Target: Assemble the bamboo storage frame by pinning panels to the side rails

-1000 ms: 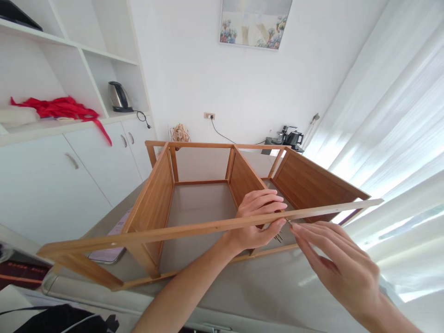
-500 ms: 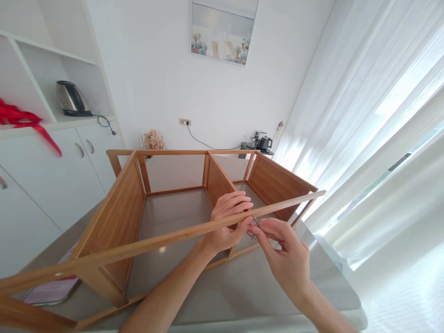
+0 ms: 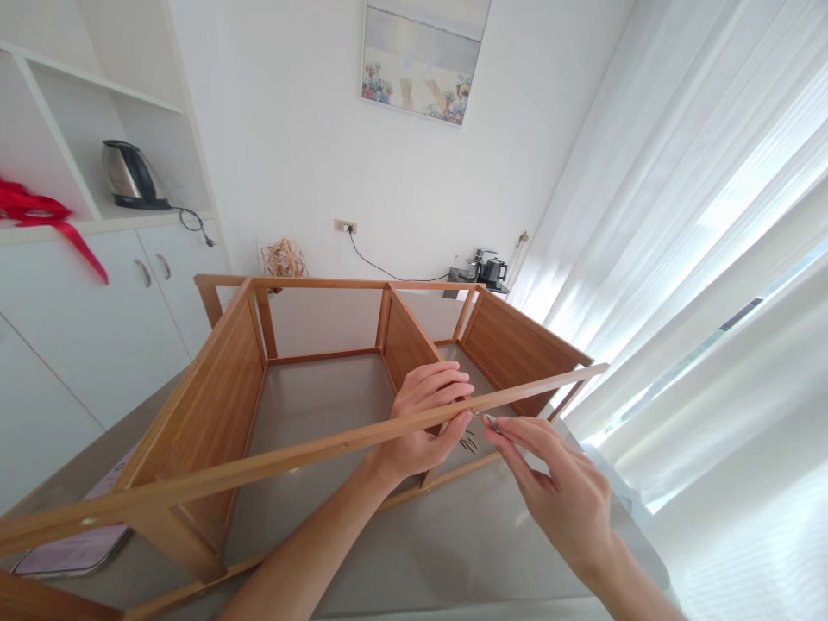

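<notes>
My left hand point(image 3: 427, 414) is wrapped around the long front rail point(image 3: 310, 446) of a wooden frame, fingers over the top and thumb below. Just right of it, my right hand point(image 3: 556, 479) pinches a short, thin metal rod point(image 3: 492, 423) between thumb and fingertips; whether it is a screw or a hex key I cannot tell. The rod's tip is a little apart from the rail. Beneath the rail, several small screws point(image 3: 468, 442) lie near the frame's middle panel point(image 3: 409, 332).
The frame, with its left panel point(image 3: 194, 397) and right panel point(image 3: 523, 345), stands on a grey table point(image 3: 466, 561). A printed sheet point(image 3: 74, 552) lies at the left. White curtains point(image 3: 686, 224) hang at the right; a kettle point(image 3: 133, 175) sits on the shelf.
My right hand has drawn back to the right, away from the rail, with the metal rod in its fingertips. My left hand keeps its hold on the rail.
</notes>
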A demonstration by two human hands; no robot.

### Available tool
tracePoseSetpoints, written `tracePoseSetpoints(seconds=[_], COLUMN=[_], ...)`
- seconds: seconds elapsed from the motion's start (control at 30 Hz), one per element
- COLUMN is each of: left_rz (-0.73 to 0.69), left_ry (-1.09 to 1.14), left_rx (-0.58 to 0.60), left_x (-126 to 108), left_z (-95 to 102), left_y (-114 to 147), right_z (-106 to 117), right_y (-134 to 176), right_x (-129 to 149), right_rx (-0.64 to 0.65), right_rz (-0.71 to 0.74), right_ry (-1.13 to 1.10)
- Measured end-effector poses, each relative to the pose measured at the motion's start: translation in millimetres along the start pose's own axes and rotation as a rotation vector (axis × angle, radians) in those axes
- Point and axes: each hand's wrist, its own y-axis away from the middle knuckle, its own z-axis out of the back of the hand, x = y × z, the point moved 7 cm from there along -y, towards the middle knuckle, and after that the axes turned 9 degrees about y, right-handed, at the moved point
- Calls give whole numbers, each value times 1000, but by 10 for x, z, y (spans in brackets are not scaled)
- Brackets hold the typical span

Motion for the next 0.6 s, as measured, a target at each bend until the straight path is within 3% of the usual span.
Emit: tracePoseSetpoints(seconds=[0.13, 0.6], left_rz=[1, -6], left_ry=[1, 5], left_rx=[3, -15], left_x=[14, -2], left_z=[-10, 5], left_y=[11, -13], right_z=[56, -15], right_y=[-80, -18], right_x=[30, 28], right_rx=[52, 71], right_rz=[157, 319], right_ry=[-6, 111])
